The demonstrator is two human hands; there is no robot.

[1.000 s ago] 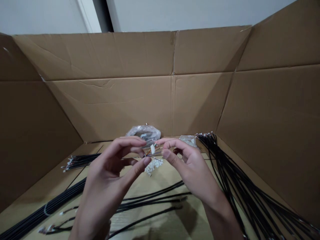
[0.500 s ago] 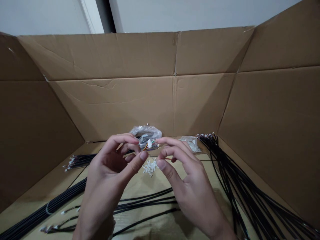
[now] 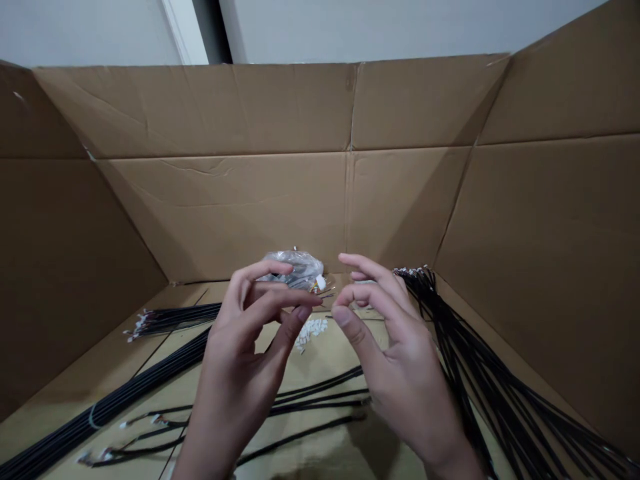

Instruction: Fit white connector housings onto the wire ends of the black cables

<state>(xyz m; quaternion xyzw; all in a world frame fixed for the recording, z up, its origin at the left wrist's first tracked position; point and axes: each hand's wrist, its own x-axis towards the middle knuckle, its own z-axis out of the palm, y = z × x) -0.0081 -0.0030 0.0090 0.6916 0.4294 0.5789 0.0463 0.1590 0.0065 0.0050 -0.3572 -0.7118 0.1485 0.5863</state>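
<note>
Your L hand [image 3: 240,360] pinches thin wires [image 3: 327,295] w/ white connector [image 3: 321,283], nr far edge of desk [image 3: 330,353]; R hand [image 3: 400,353] thumb/index curled close, can't tell if gripping.

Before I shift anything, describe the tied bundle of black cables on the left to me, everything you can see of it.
The tied bundle of black cables is many long, slim, smooth-looking strands lying side by side, nearly straight. A thin, pale tie loops around it toward the near end. It lies flat, slanting from the lower left corner toward the left hand, which hides its far end; the near end runs out of frame. Whether the hand touches it cannot be told.
</note>
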